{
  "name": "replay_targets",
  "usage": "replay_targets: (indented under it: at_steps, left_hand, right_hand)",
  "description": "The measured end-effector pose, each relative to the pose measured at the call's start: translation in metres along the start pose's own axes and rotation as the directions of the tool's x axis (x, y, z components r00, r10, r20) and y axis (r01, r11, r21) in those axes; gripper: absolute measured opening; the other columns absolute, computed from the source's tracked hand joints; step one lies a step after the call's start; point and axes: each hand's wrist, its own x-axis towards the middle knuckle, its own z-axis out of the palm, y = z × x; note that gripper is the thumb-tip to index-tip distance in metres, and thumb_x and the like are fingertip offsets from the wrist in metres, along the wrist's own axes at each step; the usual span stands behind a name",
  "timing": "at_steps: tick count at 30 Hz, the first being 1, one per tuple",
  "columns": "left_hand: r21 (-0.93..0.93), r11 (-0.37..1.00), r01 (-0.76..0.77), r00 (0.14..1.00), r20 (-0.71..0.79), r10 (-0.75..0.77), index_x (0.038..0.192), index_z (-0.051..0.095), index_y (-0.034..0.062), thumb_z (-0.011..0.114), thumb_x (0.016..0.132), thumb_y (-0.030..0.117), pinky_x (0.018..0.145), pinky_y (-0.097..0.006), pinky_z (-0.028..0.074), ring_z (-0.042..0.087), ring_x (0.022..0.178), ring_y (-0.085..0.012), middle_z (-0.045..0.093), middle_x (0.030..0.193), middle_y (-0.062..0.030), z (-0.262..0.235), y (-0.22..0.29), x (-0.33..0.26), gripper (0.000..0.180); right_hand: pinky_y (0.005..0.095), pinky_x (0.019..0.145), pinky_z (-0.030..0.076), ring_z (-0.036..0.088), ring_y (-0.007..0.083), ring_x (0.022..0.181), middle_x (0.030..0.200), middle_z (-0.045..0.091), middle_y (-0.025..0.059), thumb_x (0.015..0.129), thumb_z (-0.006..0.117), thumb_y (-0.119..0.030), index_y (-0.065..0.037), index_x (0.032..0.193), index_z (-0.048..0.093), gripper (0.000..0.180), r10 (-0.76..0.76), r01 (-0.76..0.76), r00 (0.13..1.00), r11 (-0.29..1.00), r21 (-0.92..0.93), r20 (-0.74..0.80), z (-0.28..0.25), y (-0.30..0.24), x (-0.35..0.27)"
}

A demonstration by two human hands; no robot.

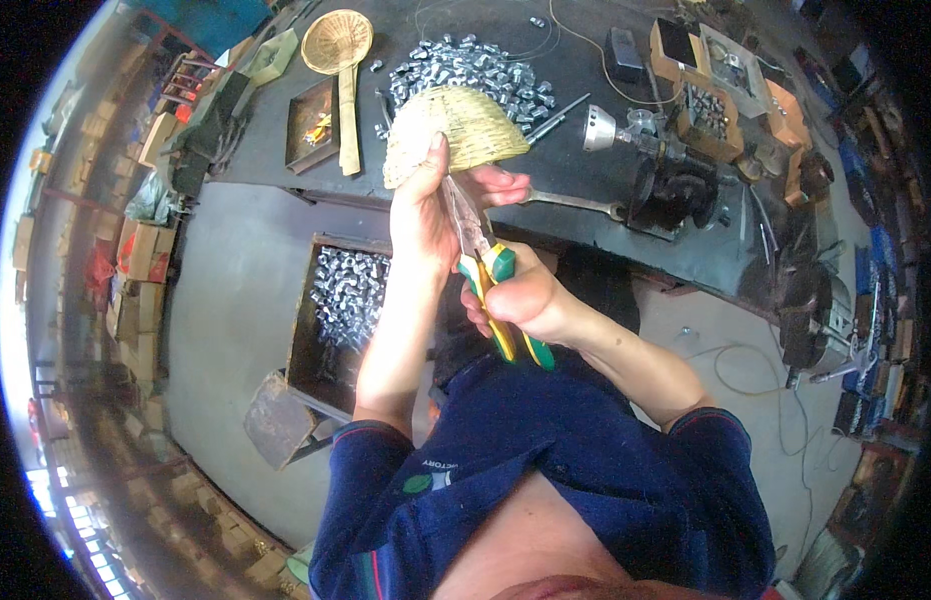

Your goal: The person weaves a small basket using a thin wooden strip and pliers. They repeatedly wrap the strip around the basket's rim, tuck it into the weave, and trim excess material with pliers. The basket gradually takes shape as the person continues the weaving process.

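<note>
Pliers (501, 264) of grey steel, with long handles in green and yellow plastic, are in the right hand (523, 292) of the person. This hand is closed around the handles, whose ends come out below the fingers and stand somewhat apart. The narrow steel nose points up toward a curved, pale yellow-green woven piece (455, 122), which looks like plant strips. This woven piece is in the left hand (423, 205), above the near edge of the dark grey table (250, 150). The left hand grips it at its lower side: the thumb presses on the front face, and the other fingers are bent beneath. Whether the pliers bite the woven rim, I cannot tell.

Behind the woven piece lies a wide heap of small, shiny silver metal parts (475, 65). To the left of the heap lies a round woven scoop (338, 44) with a long flat handle, beside a rusty rectangular metal tray (303, 115). To the right, a long silver wrench (575, 202) lies near the table edge, its one end close to the left fingers. Below the table, a brown open box (303, 312) holds many similar silver pieces (347, 290).
</note>
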Motion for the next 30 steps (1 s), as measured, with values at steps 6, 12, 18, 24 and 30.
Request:
replay_targets:
  at_steps: [6, 12, 18, 24, 30]
  left_hand:
    - [-0.254, 0.965, 0.056, 0.994, 0.107, -0.029, 0.112, 0.044, -0.0127, 0.037, 0.097, 0.037, 0.080, -0.056, 0.050, 0.061, 0.084, -0.0478, 0.061, 0.082, -0.0307, -0.006, -0.001, 0.002, 0.053]
    - [0.050, 0.999, 0.018, 0.999, -0.049, -0.015, 0.113, 0.043, -0.0117, 0.042, 0.095, 0.037, 0.080, -0.055, 0.050, 0.061, 0.083, -0.0473, 0.061, 0.080, -0.0304, 0.005, 0.001, 0.003, 0.052]
    - [0.047, 0.998, 0.049, 0.998, -0.046, -0.047, 0.116, 0.045, -0.0084, 0.044, 0.094, 0.038, 0.079, -0.053, 0.052, 0.063, 0.081, -0.0432, 0.063, 0.080, -0.0253, 0.001, -0.002, 0.005, 0.051]
    - [0.039, 0.997, 0.062, 0.996, -0.060, -0.060, 0.112, 0.045, -0.0114, 0.046, 0.094, 0.035, 0.076, -0.053, 0.052, 0.062, 0.081, -0.0453, 0.062, 0.077, -0.0281, 0.001, -0.003, 0.006, 0.050]
    - [0.128, 0.989, 0.072, 0.996, -0.065, -0.064, 0.113, 0.048, -0.0085, 0.045, 0.093, 0.038, 0.077, -0.050, 0.054, 0.063, 0.080, -0.0425, 0.063, 0.077, -0.0246, 0.002, -0.003, 0.006, 0.050]
  right_hand:
    - [0.0294, 0.051, 0.048, 0.057, 0.0165, 0.060, 0.073, 0.056, 0.0081, 0.069, 0.066, -0.017, -0.004, 0.098, 0.051, 0.036, 0.013, -0.010, 0.997, 0.999, 0.033, -0.076, 0.007, 0.006, -0.001]
    - [0.0293, 0.050, 0.048, 0.057, 0.0164, 0.060, 0.072, 0.057, 0.0084, 0.069, 0.066, -0.017, -0.003, 0.097, 0.052, 0.035, -0.019, 0.026, 0.994, 0.998, 0.065, -0.107, 0.009, 0.011, -0.001]
    - [0.0296, 0.050, 0.048, 0.057, 0.0164, 0.060, 0.072, 0.056, 0.0084, 0.069, 0.068, -0.020, -0.003, 0.096, 0.052, 0.036, -0.049, 0.057, 0.995, 0.993, 0.099, -0.081, 0.010, 0.014, -0.003]
    - [0.0298, 0.050, 0.047, 0.056, 0.0163, 0.059, 0.072, 0.057, 0.0078, 0.073, 0.065, -0.017, -0.003, 0.096, 0.052, 0.031, -0.071, 0.081, 0.993, 0.992, 0.099, -0.099, 0.011, 0.018, -0.003]
    - [0.0299, 0.050, 0.047, 0.057, 0.0167, 0.059, 0.071, 0.057, 0.0079, 0.075, 0.064, -0.014, -0.003, 0.098, 0.052, 0.028, -0.083, 0.092, 0.990, 0.993, 0.080, -0.113, 0.013, 0.023, -0.003]
